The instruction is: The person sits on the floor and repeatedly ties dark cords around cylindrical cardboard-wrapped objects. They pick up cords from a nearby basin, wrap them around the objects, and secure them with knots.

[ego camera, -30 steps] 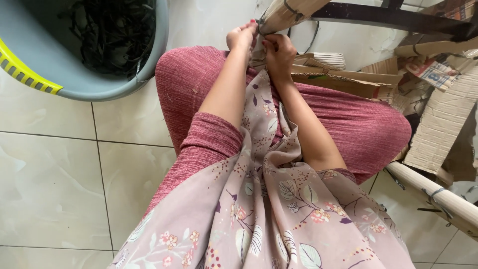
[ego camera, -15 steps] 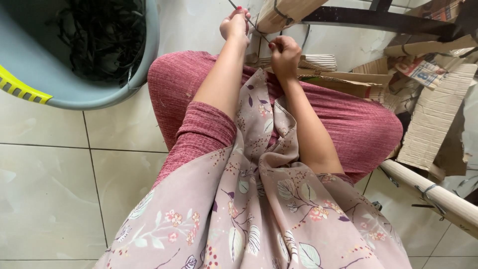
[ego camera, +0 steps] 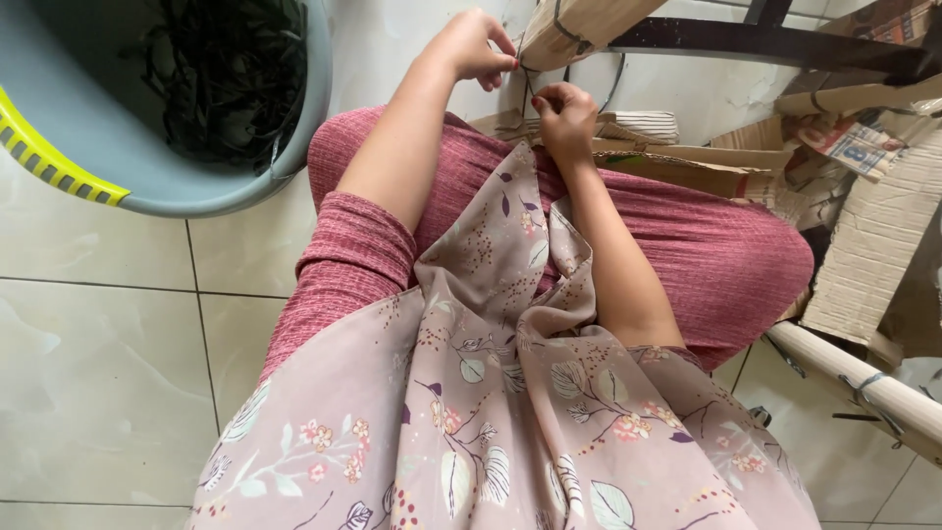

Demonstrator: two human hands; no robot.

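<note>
Floor (ego camera: pixel 108 373): pale tiles filled the left side of the frame, and I was sitting low on it, knees folded, so the work sat just past my lap.

Basin (ego camera: pixel 108 147), upper left: grey-blue tub with a yellow-striped rim, holding a tangle of dark strips (ego camera: pixel 231 79). It was parked beside my left knee, probably so that stock stayed within arm's reach.

Cardboard pile (ego camera: pixel 863 245), right edge: flattened boxes and scraps, stacked clear of my hands.

Wooden pole (ego camera: pixel 863 383), lower right: light-coloured, already wrapped with a dark band, lying apart from the work.

Wooden bar (ego camera: pixel 579 25), top centre: slanted down toward me, a dark band around it, joined to a dark crossbar (ego camera: pixel 765 39) running right. My guess is the slant brought the binding point to hand height.

Dark strip (ego camera: pixel 528 83): a thin strand running down from the bar between my two hands, top centre of frame.

Left hand (ego camera: pixel 476 49): closed in a pinch on the strip's upper end, tight against the bar.

Right hand (ego camera: pixel 564 113): fingers curled shut on the strip's lower end, just below the left. Two grips likely kept it taut.
</note>
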